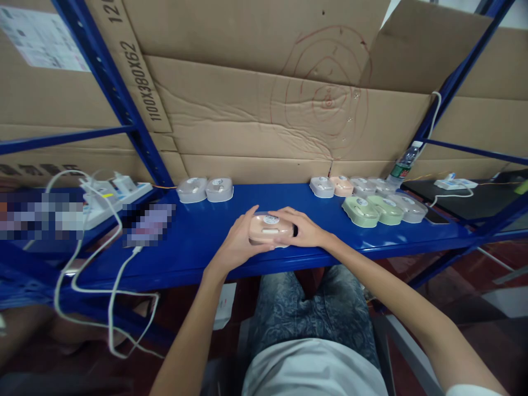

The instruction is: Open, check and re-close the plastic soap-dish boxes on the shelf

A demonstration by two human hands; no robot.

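Note:
A peach-coloured plastic case (pixel 270 226) with a round label on top is held between both hands, over the front of the blue shelf (pixel 256 192). My left hand (pixel 239 239) grips its left side, thumb along the front. On the right side, my right hand (pixel 303 228) closes around it, with fingers over the top and near the front. Under my right fingers a small dark patch shows at the case's right end. Parts of the case are hidden by the fingers.
Two greyish cases (pixel 206 190) stand at the back left. Several grey, peach and green cases (pixel 361 210) are grouped at the right, near a plastic bottle (pixel 404 165). White cables (pixel 117 291), a blurred phone (pixel 150 224) and a power strip (pixel 127 197) lie left. Cardboard (pixel 231 121) backs the shelf.

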